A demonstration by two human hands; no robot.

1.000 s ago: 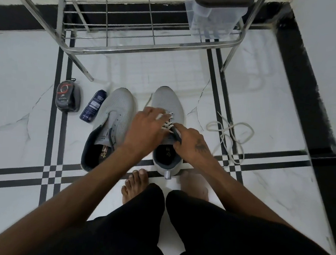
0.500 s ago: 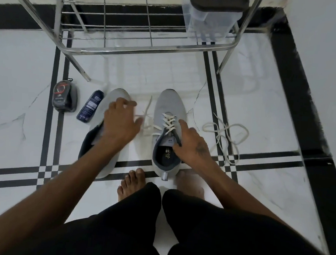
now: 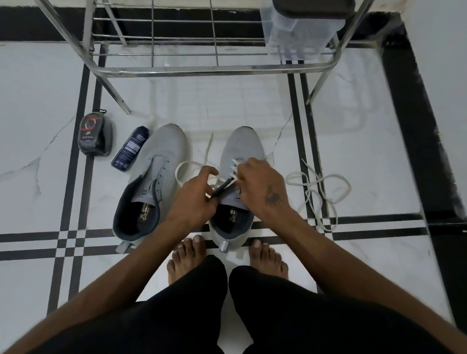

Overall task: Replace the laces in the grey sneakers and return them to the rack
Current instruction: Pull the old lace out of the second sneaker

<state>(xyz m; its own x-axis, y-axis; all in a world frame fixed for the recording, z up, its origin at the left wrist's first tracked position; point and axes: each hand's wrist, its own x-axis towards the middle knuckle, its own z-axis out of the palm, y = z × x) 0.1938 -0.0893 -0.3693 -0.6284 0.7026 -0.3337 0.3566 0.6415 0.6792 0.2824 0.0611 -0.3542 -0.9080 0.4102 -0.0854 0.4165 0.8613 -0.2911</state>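
White marble-look floor tiles (image 3: 260,109) fill the view, glossy enough to mirror the rack above them, crossed by thin black inlay stripes that meet in small checkered squares; a broad black border band (image 3: 424,152) runs along the pale wall on the right and turns across the far side. A chrome wire shoe rack (image 3: 207,68) stands at the far edge, its lowest shelf holding a clear plastic container with a dark lid (image 3: 303,20) at the right end.

Two grey mesh sneakers sit side by side on the tiles, toes toward the rack. The left grey sneaker (image 3: 157,171) has bare eyelets and a dark lining. The right grey sneaker (image 3: 243,147) is partly laced with a white lace (image 3: 234,171), one loose loop of it arching over the gap between the shoes. The left hand (image 3: 197,196) has its fingers curled, pinching that lace beside the dark tongue; the right hand (image 3: 259,184) is curled over the lacing — gripping the lace near the upper eyelets. A loose white shoelace (image 3: 320,195) lies tangled on the floor right of the shoes. Left of them lie a dark blue tube (image 3: 130,152) and a black oval shoe-polish sponge case (image 3: 94,138). Bare feet and black trousers show nearest the camera.
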